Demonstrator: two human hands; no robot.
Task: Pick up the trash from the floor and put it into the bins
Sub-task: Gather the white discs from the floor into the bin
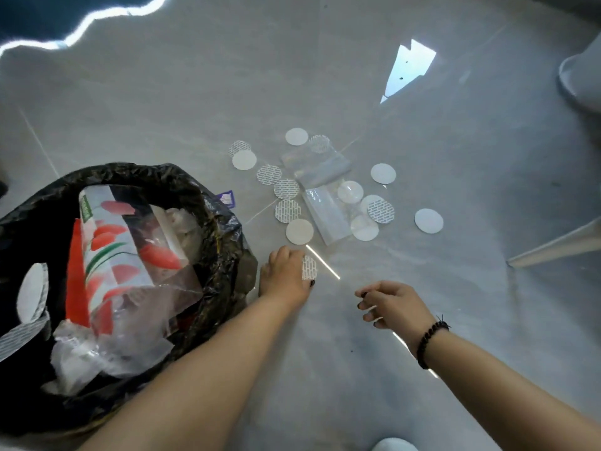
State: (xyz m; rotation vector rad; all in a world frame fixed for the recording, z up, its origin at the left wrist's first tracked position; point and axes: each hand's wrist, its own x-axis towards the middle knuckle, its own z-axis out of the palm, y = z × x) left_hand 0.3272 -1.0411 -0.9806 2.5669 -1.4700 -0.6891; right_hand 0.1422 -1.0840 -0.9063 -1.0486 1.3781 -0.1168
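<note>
— What are you holding, and how does it lie?

— Your left hand (pixel 287 278) pinches a printed round seal (pixel 309 267) just above the grey floor (pixel 422 288), right beside the bin. You see it nearly edge-on, so it reads as a narrow oval with its long axis running away from you.

— And your other hand?

— Your right hand (pixel 392 302) hovers near, fingers loosely curled, holding nothing; a dark bead bracelet (pixel 429 341) sits on that wrist.

— What is in the bin?

— The bin (pixel 208 203), lined with a black bag, holds a clear plastic wrapper with red print (pixel 113 255), crumpled clear plastic and a white disc (pixel 32 296) against its left wall.

— What lies beyond?

— More seals are scattered on the floor, some plain white (pixel 428 220), some printed (pixel 268 174), around two clear plastic pouches (pixel 317 166), several overlapping them.
</note>
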